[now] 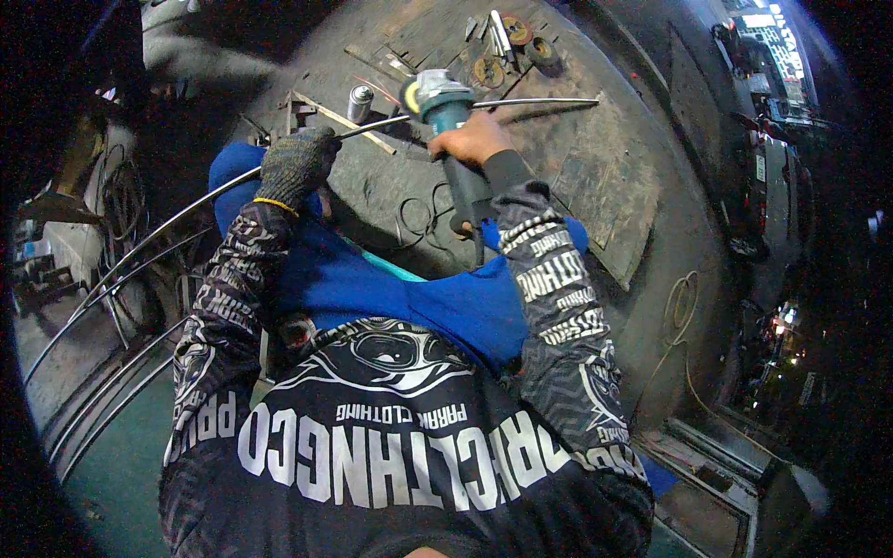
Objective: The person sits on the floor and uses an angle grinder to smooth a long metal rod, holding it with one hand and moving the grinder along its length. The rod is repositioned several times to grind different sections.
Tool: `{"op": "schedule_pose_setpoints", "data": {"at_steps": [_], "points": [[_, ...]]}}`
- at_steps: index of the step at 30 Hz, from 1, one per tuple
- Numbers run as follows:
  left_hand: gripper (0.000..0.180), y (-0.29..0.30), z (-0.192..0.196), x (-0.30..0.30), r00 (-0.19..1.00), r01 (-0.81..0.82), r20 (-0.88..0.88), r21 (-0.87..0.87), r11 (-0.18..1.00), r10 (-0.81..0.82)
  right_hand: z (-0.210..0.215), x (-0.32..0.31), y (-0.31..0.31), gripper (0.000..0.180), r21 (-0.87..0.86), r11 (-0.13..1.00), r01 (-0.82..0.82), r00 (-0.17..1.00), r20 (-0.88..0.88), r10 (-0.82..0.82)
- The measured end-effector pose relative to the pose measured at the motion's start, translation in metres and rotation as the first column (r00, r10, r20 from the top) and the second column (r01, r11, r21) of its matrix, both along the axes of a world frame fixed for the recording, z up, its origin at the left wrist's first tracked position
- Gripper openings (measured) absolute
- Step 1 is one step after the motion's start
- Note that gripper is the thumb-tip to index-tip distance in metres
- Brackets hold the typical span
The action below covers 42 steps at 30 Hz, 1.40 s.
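Observation:
My left hand (296, 169), in a grey knit glove with a yellow cuff edge, is closed around a long, thin metal rod (535, 101). The rod runs from the lower left, past my knee, to the right. In my right hand (476, 141), which is bare, an angle grinder (450, 113) with a teal body is gripped. Its yellowish disc (409, 95) sits close against the rod; whether it touches cannot be made out. The grinder's dark rear end points back toward my lap.
A spray can (360, 102) stands on the floor beyond the rod, beside a wooden strip (346, 123). Several used discs (487, 72) and metal scraps lie farther off. A black cable (423, 219) loops between my knees. More curved rods (121, 377) extend at left; a metal frame (716, 484) lies lower right.

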<state>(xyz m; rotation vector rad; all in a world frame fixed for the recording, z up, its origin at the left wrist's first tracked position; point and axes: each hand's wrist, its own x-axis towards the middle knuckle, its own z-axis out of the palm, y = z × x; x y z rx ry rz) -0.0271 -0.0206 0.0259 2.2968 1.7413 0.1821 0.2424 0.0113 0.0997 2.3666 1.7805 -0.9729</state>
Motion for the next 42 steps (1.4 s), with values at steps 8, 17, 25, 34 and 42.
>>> {"op": "schedule_pose_setpoints", "data": {"at_steps": [8, 17, 25, 34, 42], "points": [[0.024, 0.000, 0.003, -0.003, 0.997, -0.074, -0.037, -0.128, 0.989, 0.070, 0.001, -0.032, -0.015, 0.075, -0.043, 0.995, -0.090, 0.996, -0.033, 0.089], [0.021, -0.001, 0.001, 0.000, 0.997, -0.064, -0.045, -0.090, 0.994, 0.060, 0.000, 0.033, -0.016, 0.072, -0.026, 1.000, 0.008, 0.996, 0.092, -0.005], [0.019, -0.024, 0.016, -0.013, 0.999, -0.004, 0.046, 0.067, 0.998, 0.001, 0.001, 0.118, 0.002, 0.071, 0.017, 0.989, 0.144, 0.982, 0.123, -0.145], [0.028, -0.038, 0.024, -0.021, 0.992, -0.066, -0.114, -0.055, 0.996, 0.060, -0.037, 0.295, 0.054, 0.048, -0.069, 0.995, 0.074, 0.996, -0.035, -0.077], [0.030, -0.051, 0.025, -0.037, 0.999, -0.024, -0.033, 0.081, 0.996, 0.027, -0.048, 0.411, 0.099, 0.023, -0.032, 0.964, 0.265, 0.943, -0.197, -0.266]]}}
